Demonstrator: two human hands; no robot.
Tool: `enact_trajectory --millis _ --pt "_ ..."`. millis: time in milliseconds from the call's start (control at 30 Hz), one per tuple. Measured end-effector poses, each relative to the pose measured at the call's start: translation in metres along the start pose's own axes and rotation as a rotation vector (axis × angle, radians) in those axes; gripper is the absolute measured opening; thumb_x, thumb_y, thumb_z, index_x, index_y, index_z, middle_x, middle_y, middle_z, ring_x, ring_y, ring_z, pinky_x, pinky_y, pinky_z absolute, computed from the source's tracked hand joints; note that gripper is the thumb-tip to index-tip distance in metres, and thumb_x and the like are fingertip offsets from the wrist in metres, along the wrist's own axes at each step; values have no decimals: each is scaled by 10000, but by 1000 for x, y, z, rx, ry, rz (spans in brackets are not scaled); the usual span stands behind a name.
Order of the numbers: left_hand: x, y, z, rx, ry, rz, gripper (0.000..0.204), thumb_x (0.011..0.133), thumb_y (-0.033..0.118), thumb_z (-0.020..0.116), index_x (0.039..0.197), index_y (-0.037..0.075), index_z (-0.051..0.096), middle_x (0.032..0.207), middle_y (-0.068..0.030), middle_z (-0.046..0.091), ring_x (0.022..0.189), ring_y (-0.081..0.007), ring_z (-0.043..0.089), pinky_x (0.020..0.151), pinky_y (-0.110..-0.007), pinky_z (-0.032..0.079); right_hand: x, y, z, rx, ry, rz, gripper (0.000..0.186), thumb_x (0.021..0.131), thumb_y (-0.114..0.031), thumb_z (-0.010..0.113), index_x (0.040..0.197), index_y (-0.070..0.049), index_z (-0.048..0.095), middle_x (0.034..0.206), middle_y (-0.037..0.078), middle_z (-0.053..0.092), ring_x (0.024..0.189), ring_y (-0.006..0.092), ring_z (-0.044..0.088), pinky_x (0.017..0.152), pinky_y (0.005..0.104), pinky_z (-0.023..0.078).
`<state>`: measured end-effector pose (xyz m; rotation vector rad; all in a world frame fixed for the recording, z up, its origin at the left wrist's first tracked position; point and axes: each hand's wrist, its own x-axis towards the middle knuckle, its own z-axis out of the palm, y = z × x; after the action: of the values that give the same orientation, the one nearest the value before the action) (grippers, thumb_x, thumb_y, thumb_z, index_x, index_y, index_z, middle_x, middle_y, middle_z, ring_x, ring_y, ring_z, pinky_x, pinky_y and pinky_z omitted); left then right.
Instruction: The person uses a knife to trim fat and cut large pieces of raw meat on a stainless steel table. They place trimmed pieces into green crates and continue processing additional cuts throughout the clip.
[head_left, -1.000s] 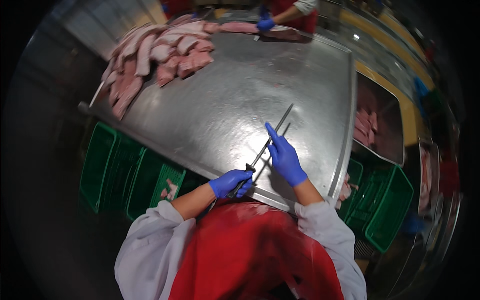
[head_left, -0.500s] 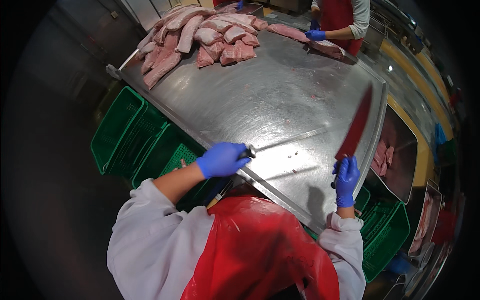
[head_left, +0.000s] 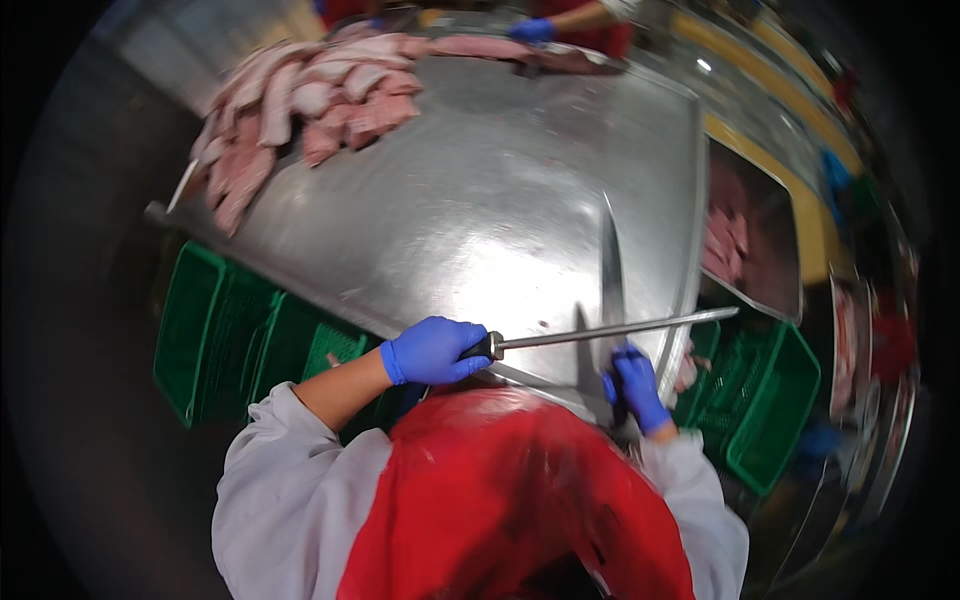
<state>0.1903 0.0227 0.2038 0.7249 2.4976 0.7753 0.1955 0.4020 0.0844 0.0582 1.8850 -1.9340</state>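
Observation:
My left hand (head_left: pixel 436 350), in a blue glove, is closed round the black handle of a sharpening steel (head_left: pixel 620 329). The steel's long rod points right across the front of the metal table (head_left: pixel 480 200). In my right hand (head_left: pixel 636 386), also blue-gloved, is a knife (head_left: pixel 611 255) with its blade pointing away from me and its tip over the table. The steel's rod crosses the blade near the handle; whether they touch I cannot tell. Most of the knife's handle is hidden by my fingers.
Pieces of meat (head_left: pixel 300 95) are piled at the table's far left. Green crates (head_left: pixel 215 330) stand at the left edge, and another green crate (head_left: pixel 765 400) at the right. Beyond it is a metal bin (head_left: pixel 755 230) with meat. Across the table a co-worker's gloved hand (head_left: pixel 533 30) touches a long meat strip (head_left: pixel 480 46).
The steel has swung from pointing away over the table to pointing right. The knife has shifted left toward it, its blade now crossing the rod. The whole view has turned and shifted.

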Motion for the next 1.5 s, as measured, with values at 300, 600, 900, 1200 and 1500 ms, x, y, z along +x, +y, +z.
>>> enact_trajectory --millis 300,600,900,1200,1500 --pt "139 -79 73 -49 12 -236 402 965 377 596 1031 -15 653 912 -261 688 847 -426 680 756 -470 528 -84 43 -21 272 61 360 226 1005 -258 590 898 -59 578 639 37 549 428 138 519 404 290 418" --pt "358 -66 185 -496 277 -371 401 882 241 592 1163 -44 585 1080 -274 687 1052 -422 662 908 -462 529 -45 -270 -195 111 814 -713 267 1024 -346 563 901 -109 574 731 43 597 535 138 565 480 284 465" --pt "269 -160 125 -976 239 20 523 937 126 653 1412 69 443 1285 -152 571 1145 -267 575 957 -387 486 29 -373 -310 -64 1193 -999 238 1014 -291 567 1031 -62 631 825 99 653 709 219 629 628 360 510" --pt "-59 -700 -166 170 1034 -637 619 866 234 701 1365 -36 453 1310 -230 521 1230 -377 507 1078 -462 394 115 -105 14 326 1159 -617 188 1030 -316 531 967 -140 548 723 -8 529 573 103 522 497 260 438" --pt "-177 -820 -307 423 572 -1288 1204 667 424 885 1577 59 187 1638 -211 169 1510 -362 193 1220 -441 237 160 -107 196 7 898 -90 208 1035 -325 520 992 -122 526 631 23 507 457 138 494 410 292 440"
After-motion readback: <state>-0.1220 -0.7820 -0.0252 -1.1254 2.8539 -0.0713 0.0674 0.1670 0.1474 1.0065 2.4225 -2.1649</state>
